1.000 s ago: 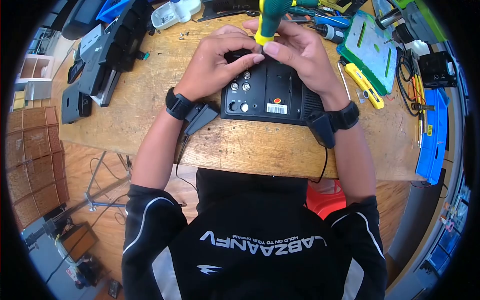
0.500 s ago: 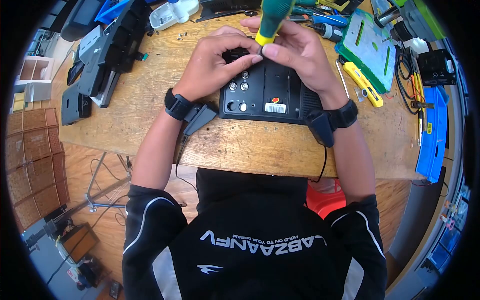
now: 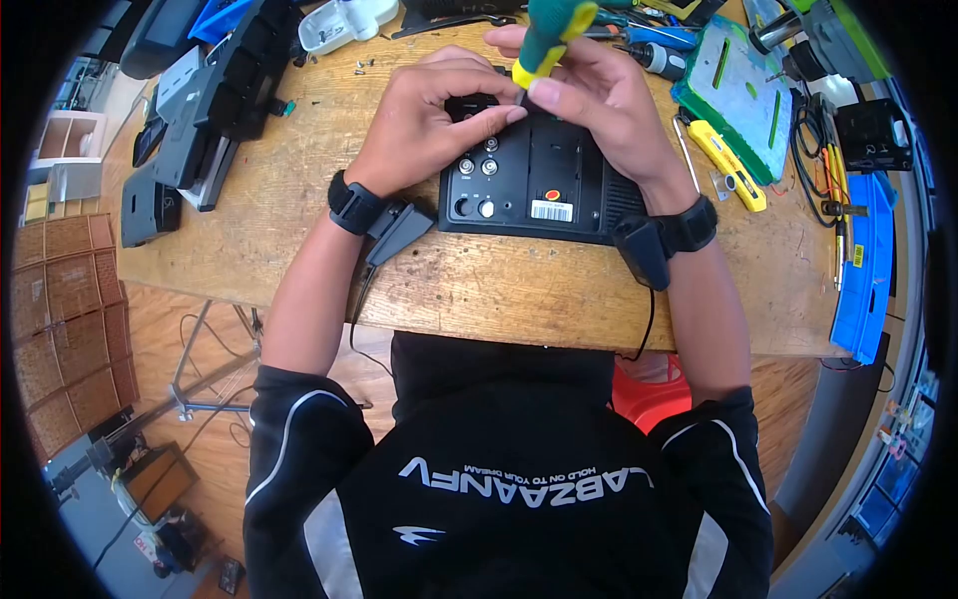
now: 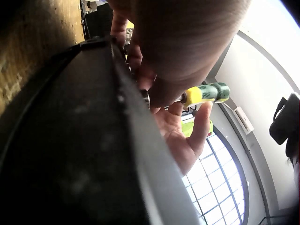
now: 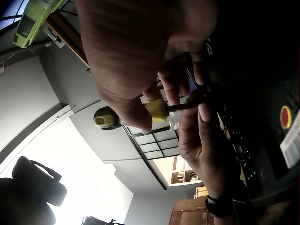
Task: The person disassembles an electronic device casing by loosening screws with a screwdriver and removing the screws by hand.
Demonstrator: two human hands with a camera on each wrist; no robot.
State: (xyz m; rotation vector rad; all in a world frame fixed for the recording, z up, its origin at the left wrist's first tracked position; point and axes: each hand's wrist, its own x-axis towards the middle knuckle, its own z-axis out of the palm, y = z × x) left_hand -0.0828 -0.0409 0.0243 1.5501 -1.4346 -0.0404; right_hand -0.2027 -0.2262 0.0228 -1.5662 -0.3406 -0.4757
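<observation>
A black electronic device [image 3: 554, 172] lies flat on the wooden workbench, its panel with round metal sockets and a barcode label facing up. Above its far part my right hand [image 3: 624, 125] pinches the yellow collar of a green-and-yellow screwdriver [image 3: 544, 50] between thumb and fingers. The screwdriver stands nearly upright, leaning slightly right, shaft down. My left hand [image 3: 424, 125] reaches in from the left, thumb and forefinger pinching the lower end of the metal shaft [image 5: 180, 108]. Fingers hide the tip in the head view.
Loose screws [image 3: 364, 66] lie left of the device, near a white tray [image 3: 344, 28]. Black equipment [image 3: 215, 115] stands at the left. On the right are a yellow utility knife [image 3: 725, 168], a green-edged metal plate [image 3: 743, 95], a cordless driver and a blue bin [image 3: 870, 270].
The screwdriver's handle has tilted a little to the right and turned, showing more yellow at its top. Both hands stay almost in place, and the device has barely shifted.
</observation>
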